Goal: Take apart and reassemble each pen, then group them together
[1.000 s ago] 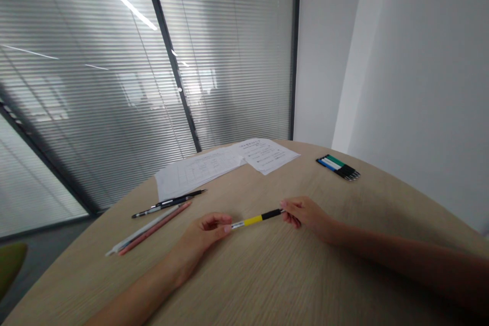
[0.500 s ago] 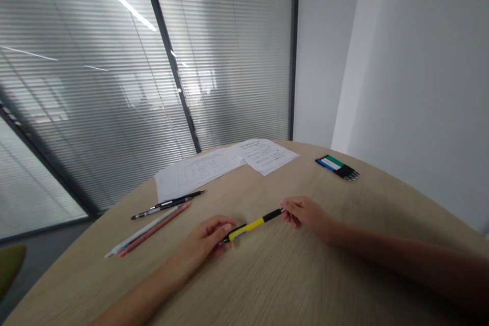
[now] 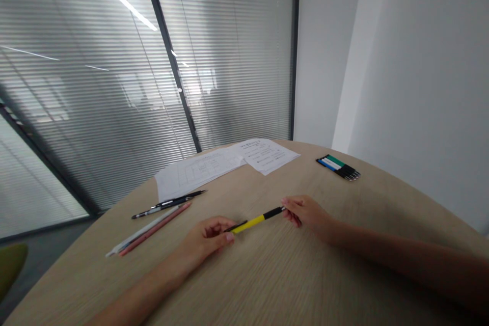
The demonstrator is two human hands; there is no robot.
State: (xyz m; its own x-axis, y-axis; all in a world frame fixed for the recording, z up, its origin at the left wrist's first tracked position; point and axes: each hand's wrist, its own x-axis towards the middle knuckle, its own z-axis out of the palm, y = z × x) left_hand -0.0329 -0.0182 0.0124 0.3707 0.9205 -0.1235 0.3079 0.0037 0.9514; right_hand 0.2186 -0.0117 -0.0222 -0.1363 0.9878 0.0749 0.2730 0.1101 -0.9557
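A yellow pen (image 3: 253, 222) with a black grip and a dark clip is held between both hands, just above the table. My left hand (image 3: 211, 236) is closed on its clip end, the thumb along the near side. My right hand (image 3: 303, 213) pinches the metal tip at the other end between thumb and fingertips. The pen slants up to the right across the view. Part of the clip end is hidden by the left fingers.
Dark pens (image 3: 170, 204) lie at the left beside a pink pen (image 3: 156, 228) and a whitish one (image 3: 141, 231). Printed sheets (image 3: 198, 170) are at the back. A row of several pens (image 3: 338, 167) sits at the back right of the round wooden table (image 3: 267, 275).
My left hand has shifted its grip: the thumb now lies over the clip end, covering more of the pen. The right hand and the other things look unmoved.
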